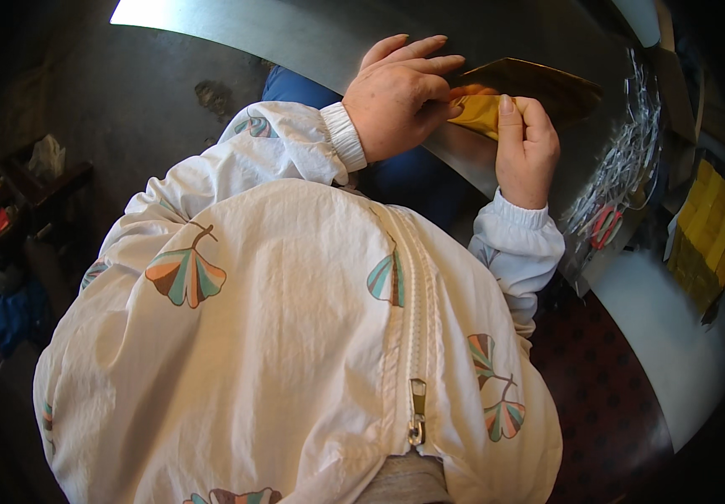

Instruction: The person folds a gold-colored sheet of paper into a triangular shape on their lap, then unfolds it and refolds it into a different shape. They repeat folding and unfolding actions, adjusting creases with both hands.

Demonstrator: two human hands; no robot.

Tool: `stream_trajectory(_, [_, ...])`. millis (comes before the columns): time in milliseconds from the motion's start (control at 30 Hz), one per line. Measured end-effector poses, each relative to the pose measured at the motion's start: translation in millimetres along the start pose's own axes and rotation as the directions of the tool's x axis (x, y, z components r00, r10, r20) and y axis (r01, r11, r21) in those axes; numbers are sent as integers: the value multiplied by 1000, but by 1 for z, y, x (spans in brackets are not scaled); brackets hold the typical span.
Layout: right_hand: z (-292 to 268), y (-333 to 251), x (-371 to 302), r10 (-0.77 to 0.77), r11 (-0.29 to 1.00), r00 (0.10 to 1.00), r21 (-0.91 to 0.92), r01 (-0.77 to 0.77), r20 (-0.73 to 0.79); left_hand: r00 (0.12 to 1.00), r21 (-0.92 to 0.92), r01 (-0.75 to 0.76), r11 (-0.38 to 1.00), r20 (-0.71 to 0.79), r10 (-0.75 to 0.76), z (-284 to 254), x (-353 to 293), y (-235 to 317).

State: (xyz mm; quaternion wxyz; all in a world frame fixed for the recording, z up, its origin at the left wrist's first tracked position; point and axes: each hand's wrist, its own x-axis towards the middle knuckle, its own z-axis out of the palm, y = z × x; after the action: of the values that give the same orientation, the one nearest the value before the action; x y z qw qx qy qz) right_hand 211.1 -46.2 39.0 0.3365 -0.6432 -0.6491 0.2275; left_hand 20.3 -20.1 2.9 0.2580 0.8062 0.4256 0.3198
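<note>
A shiny gold foil sheet (539,84) is held over the edge of the grey table, its near edge turned up or folded. My right hand (528,151) pinches that near edge between thumb and bent fingers. At the sheet's left end is my left hand (400,97), its thumb and forefinger closed on the foil while the other fingers stretch out, spread apart. The exact grip of the left fingertips is partly hidden by the hand itself.
A heap of silvery strips (622,160) lies on the table to the right, with red-handled scissors (606,225) at its near end. Farther right are yellow-gold sheets (705,235). A dark stand with assorted items (35,181) is at far left.
</note>
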Motion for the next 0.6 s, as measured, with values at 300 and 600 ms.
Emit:
stream_trajectory(300, [7, -1, 16, -29, 983, 1000, -184, 29, 7, 998, 18, 4, 1000, -63, -3, -14, -8, -9])
stream_trajectory(600, [10, -2, 27, -90, 934, 993, -340, 110, 73, 996, -17, 30, 999, -81, -31, -19, -13, -13])
